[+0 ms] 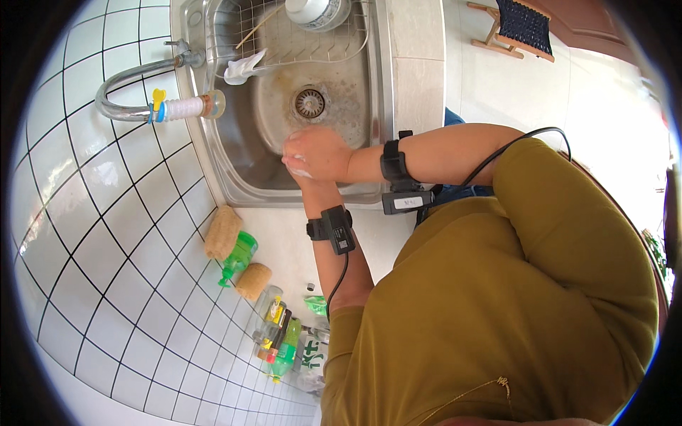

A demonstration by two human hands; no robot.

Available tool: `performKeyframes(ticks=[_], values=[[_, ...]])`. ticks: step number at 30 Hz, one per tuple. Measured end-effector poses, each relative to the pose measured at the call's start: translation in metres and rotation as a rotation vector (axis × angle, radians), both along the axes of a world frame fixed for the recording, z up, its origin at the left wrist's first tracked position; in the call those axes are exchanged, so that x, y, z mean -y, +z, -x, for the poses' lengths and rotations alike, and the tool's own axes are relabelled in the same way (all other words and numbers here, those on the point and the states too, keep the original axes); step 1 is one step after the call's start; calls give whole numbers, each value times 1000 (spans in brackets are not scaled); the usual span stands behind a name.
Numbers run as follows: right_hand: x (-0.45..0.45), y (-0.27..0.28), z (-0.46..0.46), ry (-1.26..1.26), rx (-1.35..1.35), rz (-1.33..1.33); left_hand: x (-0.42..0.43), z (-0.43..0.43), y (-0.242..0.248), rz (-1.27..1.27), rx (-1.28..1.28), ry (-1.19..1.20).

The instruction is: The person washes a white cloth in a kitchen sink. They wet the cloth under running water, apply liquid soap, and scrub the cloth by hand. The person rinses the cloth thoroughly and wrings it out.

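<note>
My right hand (326, 152) is wrapped over my left hand (300, 169) above the near part of a stainless steel sink (346, 199). White lather shows between the fingers. My left hand is mostly hidden under the right, so its fingers cannot be made out fully. Beyond the hands lies the sink's drain strainer (310, 103). A curved metal faucet (114, 90) with a white ribbed nozzle (184, 108) reaches out at the left. Across the far part of the sink sits a wire rack (341, 59), bearing a patterned white bowl (314, 13), a wooden chopstick (258, 27) and a white crumpled item (244, 68).
Loofah pieces (222, 233) (253, 281) and a green pump bottle (241, 251) stand by the tiled wall (106, 223), with several bottles (285, 349) farther along. A folding stool (525, 26) is on the floor. Cables run from black devices on both forearms.
</note>
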State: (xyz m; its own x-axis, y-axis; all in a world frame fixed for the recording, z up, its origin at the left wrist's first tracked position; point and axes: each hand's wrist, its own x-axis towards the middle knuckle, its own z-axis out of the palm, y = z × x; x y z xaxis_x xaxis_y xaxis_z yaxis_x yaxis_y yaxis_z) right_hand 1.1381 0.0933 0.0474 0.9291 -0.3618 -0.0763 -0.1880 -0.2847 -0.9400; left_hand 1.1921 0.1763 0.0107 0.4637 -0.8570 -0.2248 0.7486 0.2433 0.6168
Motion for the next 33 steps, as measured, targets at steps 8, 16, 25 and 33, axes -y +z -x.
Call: performKeyframes(ticks=[8, 16, 25, 33], values=[[27, -46, -15, -184, -298, 122, 27, 5, 37, -569, 74, 289], [40, 0, -1, -229, -334, -195, 9, -7, 0, -722, -10, 196], [8, 0, -9, -269, -276, 35, -12, -4, -24, -556, 612, 10], [-4, -3, -4, -210, -166, -63, 8, 5, 26, -602, -60, 191]])
